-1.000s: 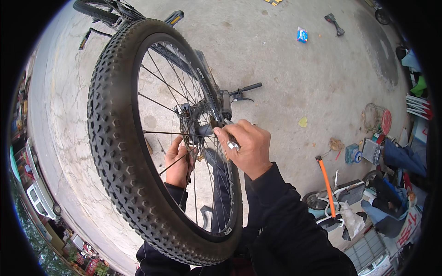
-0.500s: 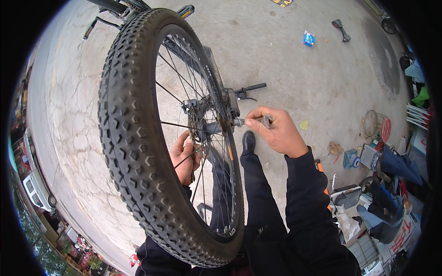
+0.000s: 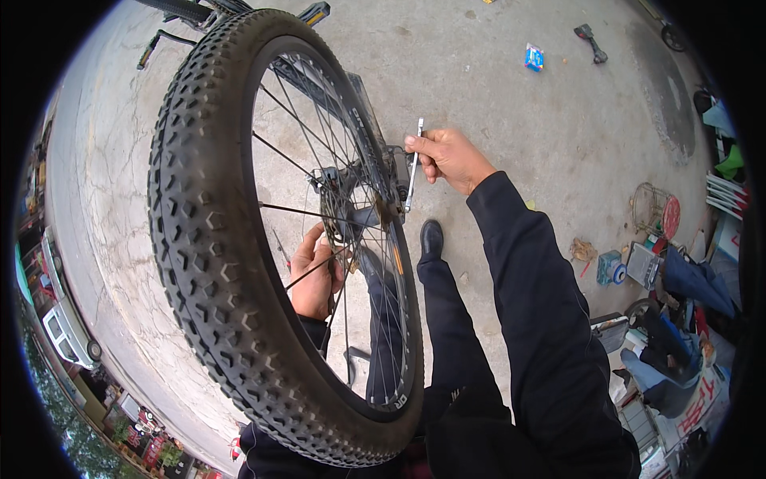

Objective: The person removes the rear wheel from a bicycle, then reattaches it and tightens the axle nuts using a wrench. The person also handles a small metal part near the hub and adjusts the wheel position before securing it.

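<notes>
A bicycle wheel with a black knobby tyre and spokes stands upright in front of me, on a bike turned on its side or over. My right hand grips a silver wrench held upright to the right of the wheel; its lower end is at the right end of the axle, beside the hub. My left hand is behind the spokes, fingers curled at the far side of the hub; what it holds is partly hidden.
Concrete floor holds a small blue box, a dark power tool and a wire basket. Piled clutter lines the right. A white vehicle stands at left. My shoe is below the axle.
My right hand has risen away from the hub to higher on the wrench, which now stands more upright with its end at the axle. My left hand stays at the hub.
</notes>
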